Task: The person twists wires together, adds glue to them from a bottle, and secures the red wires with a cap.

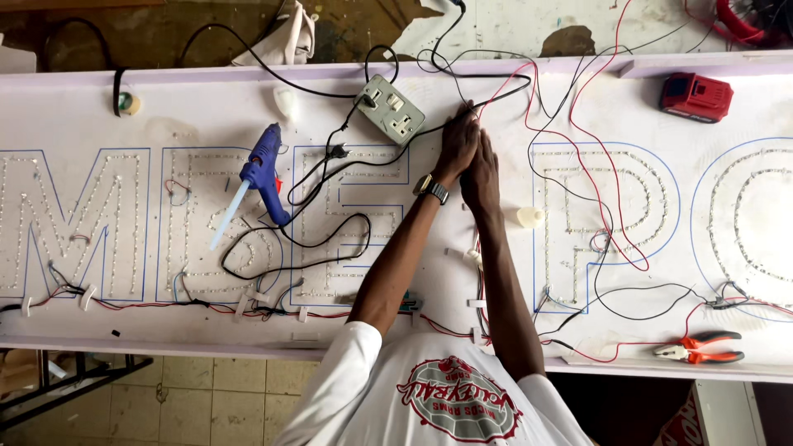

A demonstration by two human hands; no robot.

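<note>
A long white sign board (99,124) carries large blue-outlined letters filled with rows of small white lights. Both my hands lie side by side on the board between two letters. My left hand (458,142), with a wristwatch, reaches to where red and black wires (504,87) meet. My right hand (481,172) rests just beside and below it, fingers stretched along the board. The fingertips touch the wires; whether they pinch them is hidden. A white extension socket (390,108) lies just left of my left hand.
A blue glue gun (263,169) lies on the board at left with its black cord looping. A red battery pack (695,96) sits at upper right, orange-handled pliers (702,348) at the lower right edge. A small white bottle (529,217) stands right of my forearm. Tiled floor shows below.
</note>
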